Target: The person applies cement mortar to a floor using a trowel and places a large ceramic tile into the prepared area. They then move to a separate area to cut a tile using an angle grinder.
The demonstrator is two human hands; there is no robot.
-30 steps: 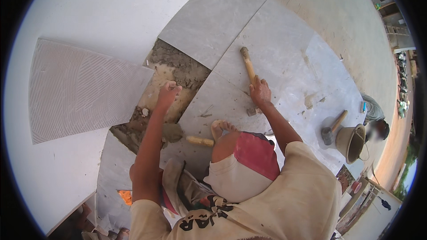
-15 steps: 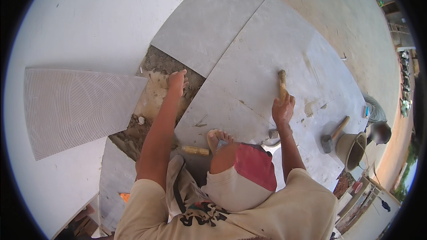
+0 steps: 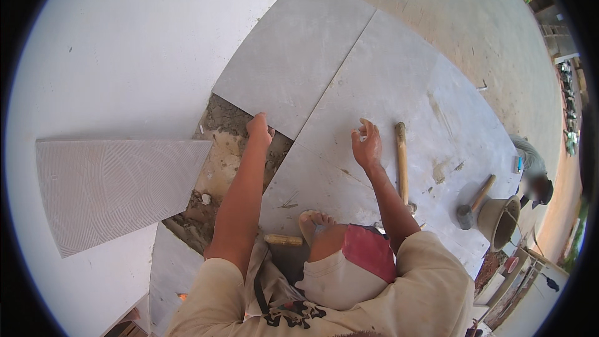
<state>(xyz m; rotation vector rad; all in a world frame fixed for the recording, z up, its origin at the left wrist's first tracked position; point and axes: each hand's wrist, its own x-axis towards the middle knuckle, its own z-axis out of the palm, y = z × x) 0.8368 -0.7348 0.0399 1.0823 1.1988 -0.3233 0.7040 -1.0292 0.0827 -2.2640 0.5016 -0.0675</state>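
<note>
My left hand (image 3: 259, 130) is closed over the mortar-filled gap (image 3: 228, 150), at the near edge of a large grey floor tile (image 3: 293, 56); whatever its fingers may hold is hidden. Loosely curled and apart, the fingers of my right hand (image 3: 367, 143) hold nothing above the neighbouring laid tile (image 3: 343, 131). Just right of that hand lies a hammer with a wooden handle (image 3: 402, 156), its head end toward me. On the left, a tile with combed ridges on its face (image 3: 121, 193) leans against the white wall and reaches to the gap.
By my foot lies a short wooden handle (image 3: 282, 239). A black-headed mallet (image 3: 466, 216) and a bucket (image 3: 498, 221) stand at the right. Beyond them another person (image 3: 530, 162) bends down. The white wall (image 3: 137, 43) borders the far left.
My right hand has let go of the hammer, which now lies on the tile, and has moved left. The left hand stays over the gap, its fingers more closed. The view has shifted slightly.
</note>
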